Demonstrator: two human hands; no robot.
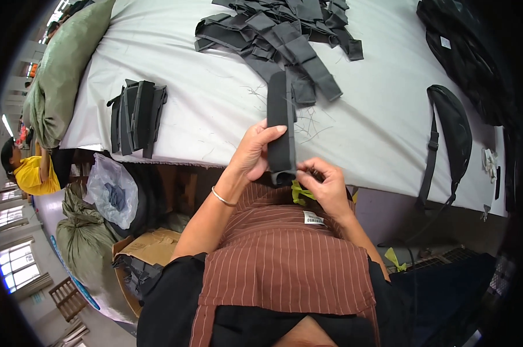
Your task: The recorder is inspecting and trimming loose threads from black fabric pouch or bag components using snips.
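My left hand (254,151) holds a black and grey folded fabric strip (278,98) upright over the table's near edge, with the thumb across its front. The strip's lower end curls open. Right beside that end, the fingers of my right hand (326,188) are pinched together. Something small and dark shows within them, too hidden to name. Beyond the strip's upper end lies a loose pile of similar grey strips (284,40). A neater stack of strips (137,118) rests on the table to the left. Loose dark threads (313,124) lie near the held strip.
A white-covered table (365,139) spans the front. On its right are a black waist bag (452,133) and a large black bag (464,52). A green sack (70,69) leans at far left. A cardboard box (151,246) and plastic bag (114,191) stand below; a person in yellow (36,173) is beyond.
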